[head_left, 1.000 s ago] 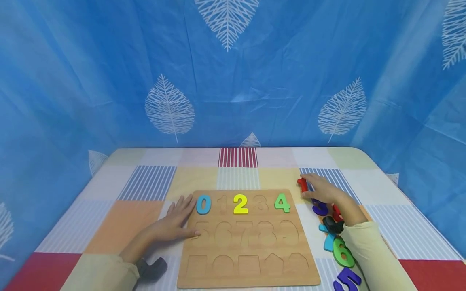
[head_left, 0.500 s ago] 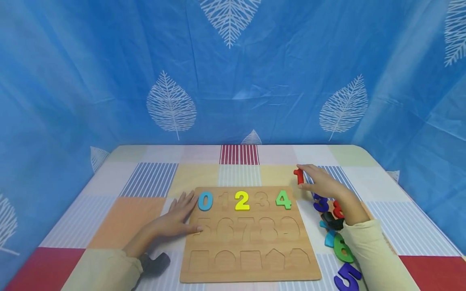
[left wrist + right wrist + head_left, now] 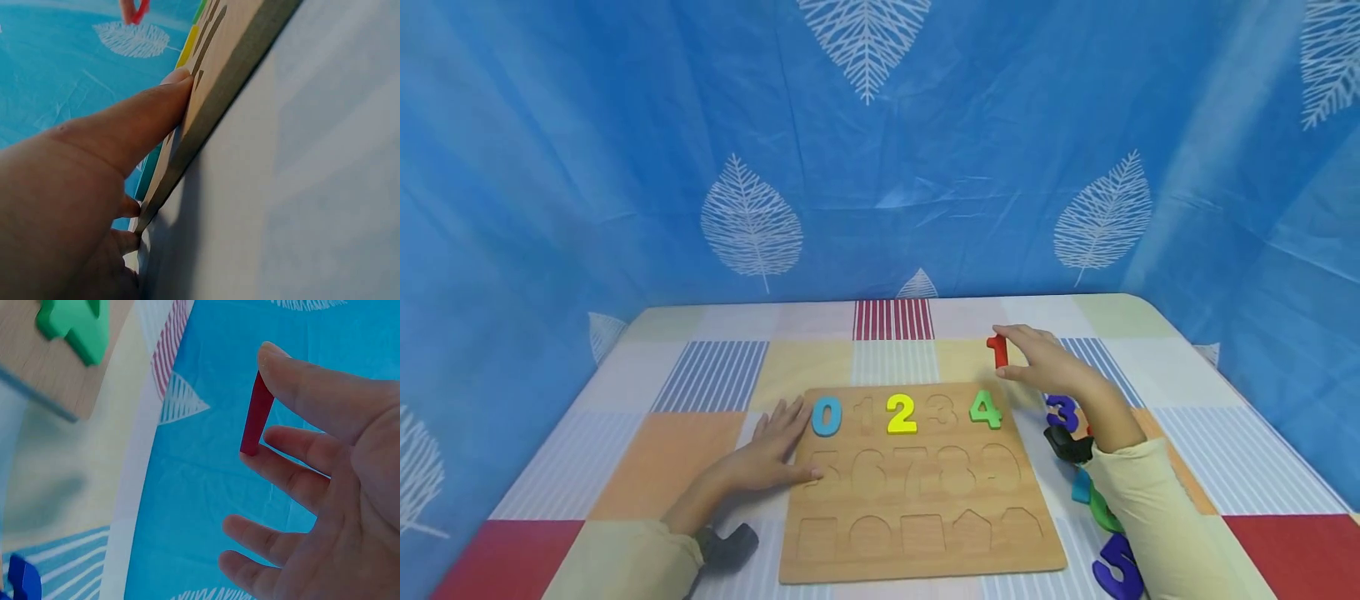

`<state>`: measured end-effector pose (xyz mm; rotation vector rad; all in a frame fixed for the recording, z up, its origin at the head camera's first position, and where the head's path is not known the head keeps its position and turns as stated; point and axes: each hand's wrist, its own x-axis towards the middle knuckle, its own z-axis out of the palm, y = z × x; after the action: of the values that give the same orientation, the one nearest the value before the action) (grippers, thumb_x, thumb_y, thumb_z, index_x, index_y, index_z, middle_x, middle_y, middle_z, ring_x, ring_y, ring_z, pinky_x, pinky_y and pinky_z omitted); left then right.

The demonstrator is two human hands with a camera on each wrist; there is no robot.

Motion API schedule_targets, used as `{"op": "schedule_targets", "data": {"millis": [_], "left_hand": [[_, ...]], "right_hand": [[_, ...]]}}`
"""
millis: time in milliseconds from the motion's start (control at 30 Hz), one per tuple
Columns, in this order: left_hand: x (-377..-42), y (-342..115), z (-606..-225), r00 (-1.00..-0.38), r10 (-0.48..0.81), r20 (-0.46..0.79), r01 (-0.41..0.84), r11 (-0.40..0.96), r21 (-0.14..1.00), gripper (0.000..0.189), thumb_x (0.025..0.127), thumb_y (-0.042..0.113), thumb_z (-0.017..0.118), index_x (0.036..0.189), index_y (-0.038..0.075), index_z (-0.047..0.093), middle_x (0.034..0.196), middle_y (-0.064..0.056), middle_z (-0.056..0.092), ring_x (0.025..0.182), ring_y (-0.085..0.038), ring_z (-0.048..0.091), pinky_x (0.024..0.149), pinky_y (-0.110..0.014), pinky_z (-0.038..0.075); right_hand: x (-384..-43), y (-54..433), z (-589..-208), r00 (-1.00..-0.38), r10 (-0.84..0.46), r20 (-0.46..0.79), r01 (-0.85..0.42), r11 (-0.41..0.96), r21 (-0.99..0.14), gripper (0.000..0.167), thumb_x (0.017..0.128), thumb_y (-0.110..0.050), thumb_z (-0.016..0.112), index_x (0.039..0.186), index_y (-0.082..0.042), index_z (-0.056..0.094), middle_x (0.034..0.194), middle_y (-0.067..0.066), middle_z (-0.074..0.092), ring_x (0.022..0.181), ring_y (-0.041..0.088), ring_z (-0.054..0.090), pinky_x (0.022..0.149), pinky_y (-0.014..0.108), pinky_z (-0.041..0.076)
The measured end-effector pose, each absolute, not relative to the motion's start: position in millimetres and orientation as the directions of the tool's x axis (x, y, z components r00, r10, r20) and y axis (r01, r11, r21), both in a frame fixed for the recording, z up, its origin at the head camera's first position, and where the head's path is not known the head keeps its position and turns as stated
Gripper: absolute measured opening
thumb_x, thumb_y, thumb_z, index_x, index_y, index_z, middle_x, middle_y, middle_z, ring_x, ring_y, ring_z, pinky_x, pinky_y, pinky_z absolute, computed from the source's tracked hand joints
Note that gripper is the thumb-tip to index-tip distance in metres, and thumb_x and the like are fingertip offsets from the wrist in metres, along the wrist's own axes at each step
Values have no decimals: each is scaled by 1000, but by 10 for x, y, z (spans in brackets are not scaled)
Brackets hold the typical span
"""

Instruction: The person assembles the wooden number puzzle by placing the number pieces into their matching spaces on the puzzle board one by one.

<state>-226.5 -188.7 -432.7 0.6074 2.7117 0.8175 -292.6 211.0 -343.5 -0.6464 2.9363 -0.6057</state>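
Head view has the right hand (image 3: 1048, 362) pinching the red 1 (image 3: 999, 351) by its two ends, off the tabletop (image 3: 820, 362), just beyond the board's far right corner. The left hand (image 3: 767, 454) lies spread along the board's left edge, thumb on the face of the board (image 3: 880, 575).

Judging by its shape, the red 1 suits the outlined slot (image 3: 864, 414) between the blue 0 (image 3: 817, 417) and the yellow 2 (image 3: 903, 419). A light end grip, crossing above the green 4 (image 3: 987, 415) without brushing it, should work best; the piece then wants squaring to the outline before pressing, with the left hand steadying the board.

Compared with a second ago, the red 1 is farther left and nearer upright, clear of the purple 3 (image 3: 1063, 413); the left hand has barely shifted.
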Motion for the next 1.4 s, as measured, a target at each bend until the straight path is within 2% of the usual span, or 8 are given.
{"op": "schedule_targets", "data": {"millis": [533,933,1400], "left_hand": [[-2257,-1901,-4304,-884,450,-128,306,763,569,97,79,51,62,146,3,11,153,-19,-1,138,-40,-12,109,-56,-10],[-2262,-1917,-4298,-884,448,-135,301,766,569,96,80,50,62,146,3,11,153,-19,-2,138,-40,-13,109,-56,-10],[-2262,-1922,-4290,-879,458,-132,313,763,565,96,80,51,62,146,2,11,152,-20,-2,138,-41,-13,109,-57,-10]], "right_hand": [[-2970,1614,-3431,-880,-474,29,-444,799,-405,64,85,-20,63,138,1,34,137,24,39,125,44,30,101,61,28],[-2990,1349,-3438,-839,-543,36,-510,762,-400,62,85,-19,63,137,2,35,138,23,39,129,42,30,106,58,22],[-2968,995,-3449,-828,-560,-10,-503,752,-426,64,85,-23,63,140,-3,34,143,20,35,131,41,26,106,56,25]]}}
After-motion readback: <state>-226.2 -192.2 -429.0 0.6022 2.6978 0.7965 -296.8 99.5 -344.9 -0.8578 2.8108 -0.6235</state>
